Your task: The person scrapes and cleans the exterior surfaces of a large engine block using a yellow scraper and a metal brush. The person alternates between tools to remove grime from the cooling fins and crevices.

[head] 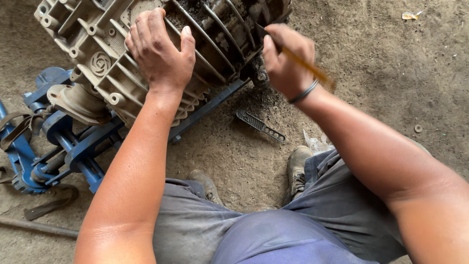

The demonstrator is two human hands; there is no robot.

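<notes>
A large grey ribbed metal casing [102, 63], caked with dark grime, lies tilted on a blue steel stand [73, 146]. My left hand [159, 51] rests flat on the casing's ribs, fingers spread over the top edge. My right hand [286, 58] is closed around a thin yellow-handled tool [308, 66], whose tip points into the dirty ribs at the casing's right end. The tool's working end is hidden behind my fingers.
A black flat metal piece with holes [259, 125] lies on the dirt floor below the casing. My two worn boots [298, 166] stand on the ground. A strap and bar [39, 210] lie at the lower left, a scrap [410, 15] at the top right.
</notes>
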